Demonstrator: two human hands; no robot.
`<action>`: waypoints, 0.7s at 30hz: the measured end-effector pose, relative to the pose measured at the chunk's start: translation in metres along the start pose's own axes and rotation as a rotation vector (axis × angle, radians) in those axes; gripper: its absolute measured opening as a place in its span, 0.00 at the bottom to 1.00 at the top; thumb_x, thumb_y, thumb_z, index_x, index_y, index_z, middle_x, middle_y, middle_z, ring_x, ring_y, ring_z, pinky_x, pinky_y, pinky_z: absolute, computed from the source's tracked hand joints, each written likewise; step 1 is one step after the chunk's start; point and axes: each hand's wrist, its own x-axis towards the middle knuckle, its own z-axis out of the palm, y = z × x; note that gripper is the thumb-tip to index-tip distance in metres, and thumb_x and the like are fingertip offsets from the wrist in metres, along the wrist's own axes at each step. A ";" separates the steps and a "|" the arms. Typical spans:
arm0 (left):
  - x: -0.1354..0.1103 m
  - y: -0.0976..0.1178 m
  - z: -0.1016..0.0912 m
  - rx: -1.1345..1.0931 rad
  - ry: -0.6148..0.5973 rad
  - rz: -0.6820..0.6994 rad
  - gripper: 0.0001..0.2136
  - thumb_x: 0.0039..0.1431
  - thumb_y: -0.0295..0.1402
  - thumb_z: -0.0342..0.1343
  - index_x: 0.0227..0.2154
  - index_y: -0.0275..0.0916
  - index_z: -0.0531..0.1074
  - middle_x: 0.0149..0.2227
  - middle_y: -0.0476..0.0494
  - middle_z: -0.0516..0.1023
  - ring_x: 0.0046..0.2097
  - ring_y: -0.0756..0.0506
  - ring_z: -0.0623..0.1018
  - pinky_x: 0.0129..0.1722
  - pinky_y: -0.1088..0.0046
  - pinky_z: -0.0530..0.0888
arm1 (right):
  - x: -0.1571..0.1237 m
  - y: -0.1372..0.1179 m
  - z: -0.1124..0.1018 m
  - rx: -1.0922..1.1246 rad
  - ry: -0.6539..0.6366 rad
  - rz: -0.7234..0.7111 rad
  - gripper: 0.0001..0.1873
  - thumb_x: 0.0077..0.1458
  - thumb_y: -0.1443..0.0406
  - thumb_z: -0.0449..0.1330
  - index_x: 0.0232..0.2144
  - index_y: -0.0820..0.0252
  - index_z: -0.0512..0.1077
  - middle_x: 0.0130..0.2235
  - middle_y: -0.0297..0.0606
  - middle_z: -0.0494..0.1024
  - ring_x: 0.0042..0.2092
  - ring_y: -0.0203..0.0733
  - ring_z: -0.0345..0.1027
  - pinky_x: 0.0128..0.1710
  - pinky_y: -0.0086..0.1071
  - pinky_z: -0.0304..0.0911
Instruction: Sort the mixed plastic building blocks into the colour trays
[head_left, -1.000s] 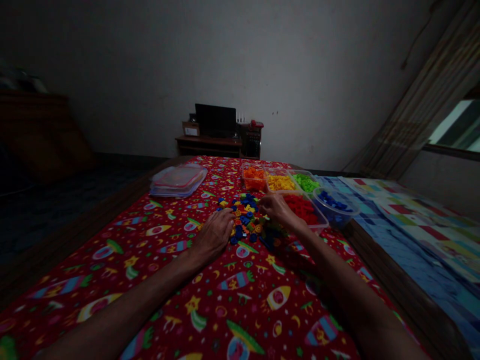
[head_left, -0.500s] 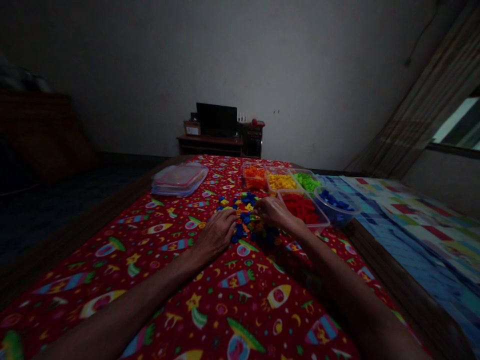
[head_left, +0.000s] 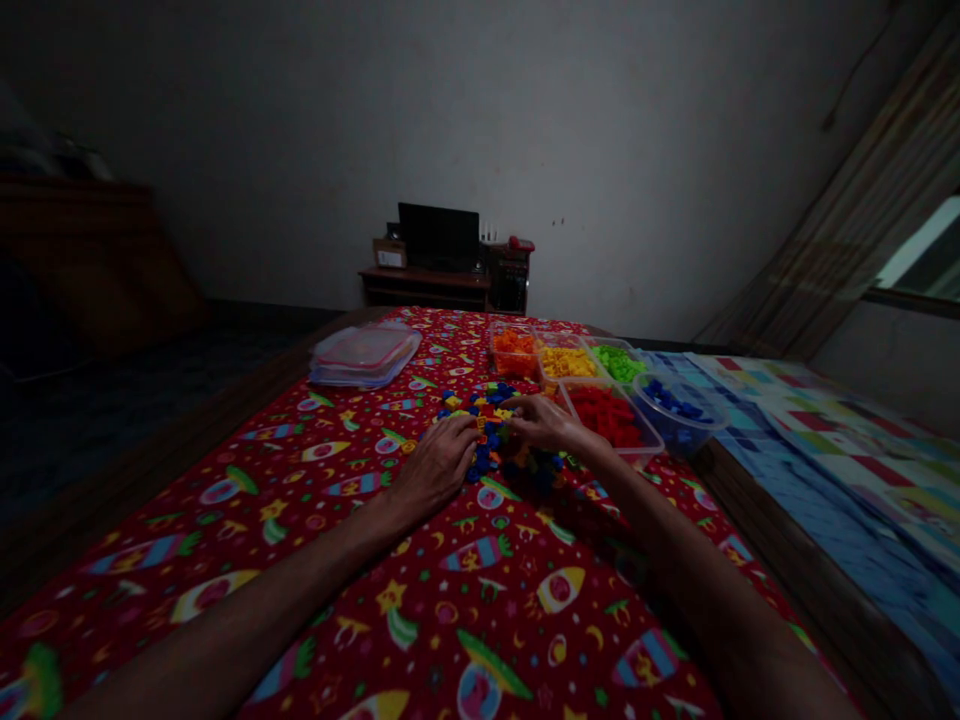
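Note:
A mixed pile of small plastic building pieces (head_left: 482,466), blue, yellow, orange, red and green, lies on the red patterned cloth (head_left: 450,600). At its left edge rests my left hand (head_left: 442,455), palm down with the fingers stretched out, their tips touching the pieces. Over the pile's right side my right hand (head_left: 543,421) has thumb and fingers pinched together; what is between the fingertips is too small and dark to make out. A clear box of red pieces (head_left: 606,412) stands just right of that hand. Part of the pile is hidden beneath both hands.
Behind are clear boxes of orange pieces (head_left: 514,343), yellow pieces (head_left: 568,362) and green pieces (head_left: 616,362). A round tub (head_left: 686,432) holds blue pieces at the right edge. Stacked lids (head_left: 364,355) lie at the left. A monitor (head_left: 439,237) stands against the wall.
My right hand has shifted slightly within the pile, its fingertips a little lower. My left hand stays in place. The whole view has moved slightly.

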 end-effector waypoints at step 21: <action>-0.001 -0.004 0.003 0.028 0.004 0.015 0.12 0.65 0.30 0.41 0.44 0.38 0.68 0.51 0.40 0.69 0.54 0.42 0.68 0.56 0.58 0.66 | -0.005 0.006 -0.032 0.521 0.250 -0.008 0.10 0.51 0.65 0.55 0.34 0.65 0.71 0.31 0.37 0.75 0.31 0.36 0.69 0.32 0.29 0.63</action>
